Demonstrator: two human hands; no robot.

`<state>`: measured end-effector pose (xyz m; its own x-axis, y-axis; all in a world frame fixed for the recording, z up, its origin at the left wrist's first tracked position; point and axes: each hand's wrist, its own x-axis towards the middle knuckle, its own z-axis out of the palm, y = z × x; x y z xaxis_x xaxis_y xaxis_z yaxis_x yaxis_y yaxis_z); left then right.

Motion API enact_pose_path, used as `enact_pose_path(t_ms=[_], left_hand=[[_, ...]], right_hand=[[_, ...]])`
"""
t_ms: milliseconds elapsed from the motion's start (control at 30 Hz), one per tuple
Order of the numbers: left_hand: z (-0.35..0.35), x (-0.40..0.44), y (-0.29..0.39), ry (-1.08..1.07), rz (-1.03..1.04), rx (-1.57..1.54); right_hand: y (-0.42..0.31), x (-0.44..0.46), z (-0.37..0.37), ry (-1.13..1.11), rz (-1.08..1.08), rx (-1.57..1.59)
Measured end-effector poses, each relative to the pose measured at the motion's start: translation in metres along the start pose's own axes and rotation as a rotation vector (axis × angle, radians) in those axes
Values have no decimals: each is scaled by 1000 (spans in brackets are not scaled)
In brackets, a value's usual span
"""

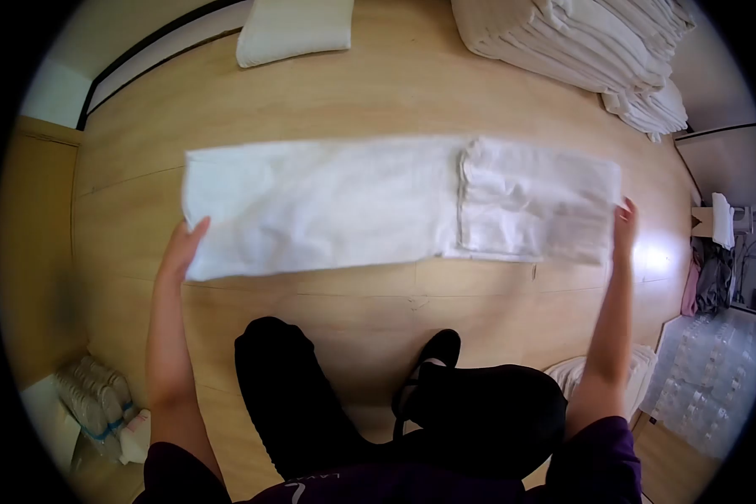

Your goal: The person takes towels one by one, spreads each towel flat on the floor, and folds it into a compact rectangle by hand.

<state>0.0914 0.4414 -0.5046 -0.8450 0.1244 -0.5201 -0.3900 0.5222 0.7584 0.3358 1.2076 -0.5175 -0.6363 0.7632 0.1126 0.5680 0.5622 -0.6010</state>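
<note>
A long white cloth stretches between my two hands above the wooden surface. Its right part is folded over, with a wavy edge near the middle right. My left hand grips the cloth's lower left end, the thumb on top. At the right end, my right hand is closed on the cloth's edge, the fingers partly hidden. The cloth looks slightly blurred.
A folded white cloth lies at the top, and a large stack of white cloths at the upper right. Wrapped bundles are at the lower left. More white cloth and clear plastic packaging are at the lower right.
</note>
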Motion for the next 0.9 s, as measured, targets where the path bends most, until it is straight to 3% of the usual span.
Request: enact_pose_path(t_ms=[33, 67, 100, 133, 167, 200, 267, 367, 400, 433, 500, 533, 567, 600, 633, 667, 700, 733, 767, 800, 867, 900], left_hand=[[5, 15, -25, 4, 12, 81], [16, 31, -49, 89, 241, 462], [26, 40, -56, 126, 228, 530], [35, 49, -60, 163, 213, 599], [41, 55, -63, 200, 195, 671], [41, 56, -64, 250, 218, 637], [30, 64, -75, 232, 159, 607], [2, 81, -85, 290, 95, 721], [-10, 89, -89, 329, 67, 801], [-21, 97, -94, 361, 38, 883], [-60, 113, -89, 424, -244, 1099], [-101, 138, -134, 580, -128, 1158], [-141, 148, -144, 589, 58, 1142], [-180, 158, -152, 586, 241, 1133], [-158, 165, -142, 638, 303, 1103], [-139, 173, -135, 688, 365, 1073], [-119, 187, -128, 507, 383, 898], [-97, 200, -115, 331, 402, 724], [-54, 199, -97, 294, 334, 786], [-10, 197, -78, 253, 268, 852], [30, 196, -63, 351, 276, 1050], [33, 195, -53, 381, 234, 1069]], right_hand=[[-11, -16, 37, -29, -110, 195], [-28, -36, 75, -267, -11, 272], [-29, -58, 121, -402, -90, 135], [-61, -103, 161, -488, 6, 182], [-93, -143, 184, -500, -321, -32], [-147, -171, 180, -541, -308, -371], [-177, -180, 173, -521, -315, -609], [-108, -144, 184, -405, -344, -349], [-80, -123, 177, -344, -517, -166], [-85, -97, 156, -399, -114, -316], [-46, -29, 84, -390, 105, 83], [-39, -13, 41, -246, 123, 257], [-31, 5, 5, -120, 237, 239], [-3, 21, -21, 46, 114, 85], [59, 40, -43, 275, 76, -268], [63, 34, -51, 381, 58, -525], [63, 30, -54, 486, 38, -779], [75, 32, -47, 306, 54, -644], [89, 26, -15, 260, -96, -537], [58, 0, 28, 157, -68, -392], [29, -42, 103, -110, -320, -280], [25, -59, 131, -316, -355, -580]])
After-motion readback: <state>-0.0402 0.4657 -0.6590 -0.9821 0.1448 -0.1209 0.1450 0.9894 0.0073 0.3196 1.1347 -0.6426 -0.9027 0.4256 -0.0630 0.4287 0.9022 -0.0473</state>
